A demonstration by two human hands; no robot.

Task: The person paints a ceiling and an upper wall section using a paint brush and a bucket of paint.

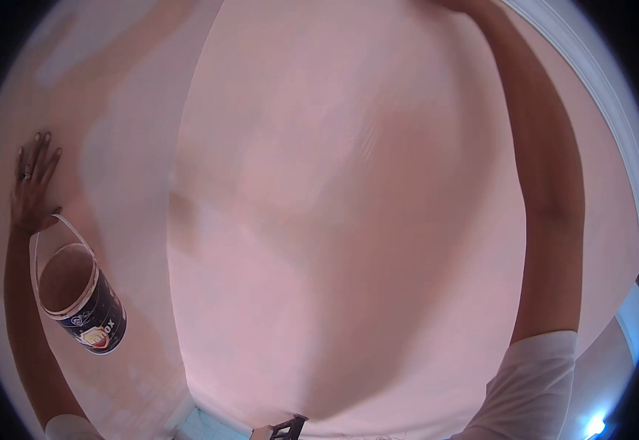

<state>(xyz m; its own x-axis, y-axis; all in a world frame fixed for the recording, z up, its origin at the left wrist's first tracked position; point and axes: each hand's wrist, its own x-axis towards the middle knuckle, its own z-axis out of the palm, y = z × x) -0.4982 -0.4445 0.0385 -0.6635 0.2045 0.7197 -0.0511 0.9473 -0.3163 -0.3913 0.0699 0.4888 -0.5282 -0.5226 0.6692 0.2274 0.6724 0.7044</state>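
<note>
Left hand: the left hand (32, 187) is at the far left of the view, fingers spread and flat against the wall, palm to the surface. It grips nothing. A ring shows on one finger.
Paint bucket: a small paint bucket (85, 299) hangs just below the left hand, its thin white wire handle (63, 229) looped over the wrist. The bucket tilts, open mouth facing up and toward the viewer. Its rim is white, its inside is coated pinkish-brown, and its outer side is dark blue with a partly readable label.
Right arm: the right arm (550, 183) rises along the right side of the view, from a white short sleeve (535, 381) at the bottom up to the top edge.
Right hand: it passes out of the picture at the top, so I cannot tell whether it is open, closed or holding anything.
Bucket and hands: the bucket is next to the left wrist and well apart from the right arm.
Wall: a pale pink wall (349, 220) fills nearly the whole view, close to the camera, with soft shadows and lighter streaky patches at the upper left.
Room: white moulding (598, 73) curves along the upper right. A small dark object, too little shown to identify, sits at the bottom edge near the centre. A bright blue-white light shows at the lower right corner.
</note>
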